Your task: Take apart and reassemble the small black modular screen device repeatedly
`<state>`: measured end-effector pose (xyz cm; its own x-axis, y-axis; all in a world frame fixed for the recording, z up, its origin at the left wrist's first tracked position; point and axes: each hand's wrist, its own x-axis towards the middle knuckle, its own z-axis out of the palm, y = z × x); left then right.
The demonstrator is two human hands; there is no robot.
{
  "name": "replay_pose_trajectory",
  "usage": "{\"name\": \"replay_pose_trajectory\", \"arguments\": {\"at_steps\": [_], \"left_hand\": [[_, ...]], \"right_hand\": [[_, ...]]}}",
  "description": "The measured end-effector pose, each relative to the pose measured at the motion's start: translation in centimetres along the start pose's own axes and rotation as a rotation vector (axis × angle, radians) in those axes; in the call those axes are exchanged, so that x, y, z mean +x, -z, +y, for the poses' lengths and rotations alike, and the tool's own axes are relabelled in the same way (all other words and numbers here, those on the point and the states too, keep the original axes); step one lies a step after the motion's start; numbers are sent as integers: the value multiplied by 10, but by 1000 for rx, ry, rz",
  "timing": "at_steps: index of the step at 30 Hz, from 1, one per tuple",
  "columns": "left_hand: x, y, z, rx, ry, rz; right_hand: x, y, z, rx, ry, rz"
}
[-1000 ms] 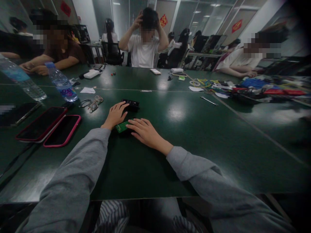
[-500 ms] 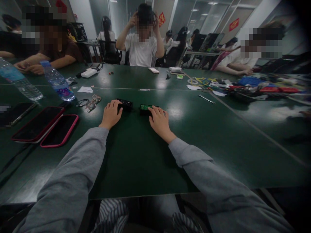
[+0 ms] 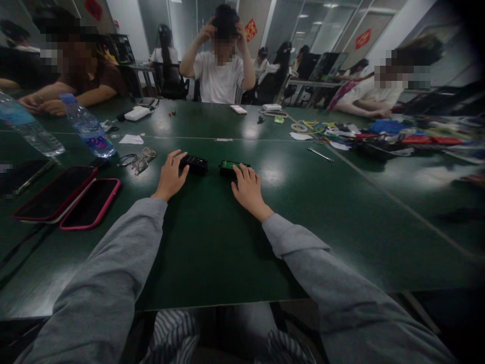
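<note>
A small black box-shaped part (image 3: 197, 165) lies on the green table, its kind too small to make out. My left hand (image 3: 171, 177) is at its left end, thumb apart and fingers stretched out, partly hiding that end. To the right of it, separated by a gap, sits a black case holding a green circuit board (image 3: 228, 165). My right hand (image 3: 248, 187) reaches over the near right part of this case. Its fingers are spread, the fingertips on or just above the board; I cannot tell if they press on it.
Eyeglasses (image 3: 141, 164), phones (image 3: 91, 205) and water bottles (image 3: 89, 126) are on the left. A wrench (image 3: 320, 154) lies to the right, before a heap of cables and tools (image 3: 401, 132). Across the table (image 3: 223, 242) a person (image 3: 220, 76) sits with both hands raised to the head.
My left hand's fingers have lifted and shifted slightly left, showing more of the black part. The right hand's fingers have spread a little over the board. The view has shifted slightly.
</note>
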<state>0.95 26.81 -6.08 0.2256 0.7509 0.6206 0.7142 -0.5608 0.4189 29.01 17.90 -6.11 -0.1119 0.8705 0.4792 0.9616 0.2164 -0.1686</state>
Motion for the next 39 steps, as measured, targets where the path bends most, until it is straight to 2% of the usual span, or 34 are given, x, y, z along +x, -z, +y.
{"name": "replay_pose_trajectory", "arguments": {"at_steps": [6,14,19,24,30,36,39], "left_hand": [[-2,-7,-8,22,-8,-108],[2,-4,-6,-145,26,-67],[6,-9,-10,-335,130,-45],[3,-12,3,-401,172,-64],[3,-31,24,-506,174,-166],[3,-55,15,-512,250,-72],[2,-56,11,-529,258,-103]], "right_hand": [[-1,-1,-2,-22,-16,-3],[-3,-7,2,-17,-38,44],[2,-8,8,55,-103,63],[15,-11,15,101,-160,25],[24,-11,8,81,-113,52],[20,-8,-2,165,100,-51],[17,-8,-2,252,178,-81]]}}
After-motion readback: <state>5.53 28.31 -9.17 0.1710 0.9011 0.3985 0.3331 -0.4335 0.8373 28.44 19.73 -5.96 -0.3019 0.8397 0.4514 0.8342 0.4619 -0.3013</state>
